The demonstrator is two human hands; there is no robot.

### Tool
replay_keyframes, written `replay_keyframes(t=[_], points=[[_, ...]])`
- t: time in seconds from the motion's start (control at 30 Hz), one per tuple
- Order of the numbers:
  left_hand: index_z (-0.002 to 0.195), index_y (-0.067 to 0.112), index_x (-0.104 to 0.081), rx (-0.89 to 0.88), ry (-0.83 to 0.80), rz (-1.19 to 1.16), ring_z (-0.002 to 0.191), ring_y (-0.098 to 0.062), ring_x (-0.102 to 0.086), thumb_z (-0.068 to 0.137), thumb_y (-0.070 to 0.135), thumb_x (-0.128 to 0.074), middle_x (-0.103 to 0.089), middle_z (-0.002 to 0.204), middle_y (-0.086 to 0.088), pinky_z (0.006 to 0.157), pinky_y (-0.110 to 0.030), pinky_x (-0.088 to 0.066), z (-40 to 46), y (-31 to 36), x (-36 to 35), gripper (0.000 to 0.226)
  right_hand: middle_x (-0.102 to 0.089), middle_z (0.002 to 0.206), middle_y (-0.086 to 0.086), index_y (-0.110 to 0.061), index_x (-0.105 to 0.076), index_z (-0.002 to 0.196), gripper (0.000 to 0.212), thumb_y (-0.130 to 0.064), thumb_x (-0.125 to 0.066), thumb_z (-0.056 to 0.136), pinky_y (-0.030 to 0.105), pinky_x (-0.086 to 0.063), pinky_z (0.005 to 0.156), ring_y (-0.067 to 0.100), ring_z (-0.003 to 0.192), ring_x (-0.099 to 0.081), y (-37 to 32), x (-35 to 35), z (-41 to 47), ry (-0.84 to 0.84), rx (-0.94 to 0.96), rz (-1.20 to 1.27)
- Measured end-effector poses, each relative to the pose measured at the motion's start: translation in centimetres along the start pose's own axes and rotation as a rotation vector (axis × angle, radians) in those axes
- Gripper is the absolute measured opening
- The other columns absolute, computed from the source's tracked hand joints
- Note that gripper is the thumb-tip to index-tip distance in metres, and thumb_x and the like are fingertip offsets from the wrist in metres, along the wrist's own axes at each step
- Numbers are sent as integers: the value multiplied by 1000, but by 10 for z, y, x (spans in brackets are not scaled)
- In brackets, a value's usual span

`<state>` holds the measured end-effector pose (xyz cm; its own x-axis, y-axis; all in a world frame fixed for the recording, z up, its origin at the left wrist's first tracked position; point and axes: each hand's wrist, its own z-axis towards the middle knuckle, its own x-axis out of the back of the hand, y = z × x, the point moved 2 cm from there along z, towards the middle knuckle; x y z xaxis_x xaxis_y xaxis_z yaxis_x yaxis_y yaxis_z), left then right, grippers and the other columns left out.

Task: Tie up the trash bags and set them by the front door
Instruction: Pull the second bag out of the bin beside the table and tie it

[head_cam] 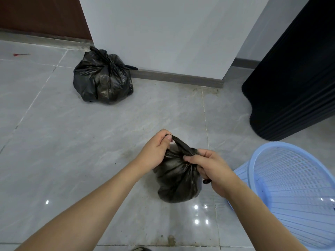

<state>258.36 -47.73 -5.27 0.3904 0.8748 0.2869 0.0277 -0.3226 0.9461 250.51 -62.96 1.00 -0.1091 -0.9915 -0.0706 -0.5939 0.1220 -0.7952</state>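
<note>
A person ties off a small black trash bag (176,180) on a grey tiled floor (54,142), both hands working at its gathered neck. The left hand (155,151) pinches one twisted tail of plastic and draws it up and away toward the far left; the right hand (210,169) curls around the other tail at the near right side of the neck, a stub of plastic poking out below its fingers. The stretched tail runs as a taut diagonal between them, so the knot appears to be mid-tightening rather than finished.

The bag sits directly below and between the two hands, with the right hand slightly closer to its bulk. A second trash bag (102,78), already knotted, rests well apart at the far left, against the skirting at the corner of a white wall (163,33), near a dark brown panel (45,15) that may be the door. Open floor lies between the two bags, a likely clear path for carrying. A tipped pale blue basket (290,196) crowds the near right, just beside the bag, and a dark ribbed unit (293,84) stands at the far right.
</note>
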Motion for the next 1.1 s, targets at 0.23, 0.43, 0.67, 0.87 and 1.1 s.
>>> replay_keyframes(t=[0.23,0.43,0.67,0.87,1.1], points=[[83,25,-56,34,8,14,50,2,-42,101,24,-44,-49,62,12,53,-18,-33,-2,2,-2,21,-50,83,-4,-14,-52,73,15,-21,-60,84,19,-38,60,12,71,-52,17,11,9,340,408,-949],[87,27,-53,13,12,101,51,-2,-49,101,29,-41,-55,59,8,56,-23,-41,-14,6,-4,18,-58,90,0,-16,-50,99,11,-23,-45,93,29,-33,55,26,74,-60,21,8,8,450,506,-1478],[88,30,-47,-47,-71,167,50,-12,-54,101,31,-37,-57,49,4,61,-35,-49,-21,13,-10,17,-54,56,-2,-14,-60,77,32,-5,-83,56,21,-19,41,23,45,-51,32,22,14,568,652,-1600],[88,32,-48,-75,-18,228,60,-12,-60,101,33,-37,-62,62,4,65,-39,-51,-19,14,-10,16,-53,58,-2,-14,-64,75,5,-11,-66,73,24,-26,41,22,48,-52,33,26,8,531,968,-1561],[87,26,-54,54,12,209,70,-16,-59,101,31,-39,-63,72,5,68,-35,-48,-10,7,-16,21,-56,67,-1,-13,-67,83,21,-25,-51,88,27,-40,41,20,53,-54,34,24,4,475,1080,-1454]])
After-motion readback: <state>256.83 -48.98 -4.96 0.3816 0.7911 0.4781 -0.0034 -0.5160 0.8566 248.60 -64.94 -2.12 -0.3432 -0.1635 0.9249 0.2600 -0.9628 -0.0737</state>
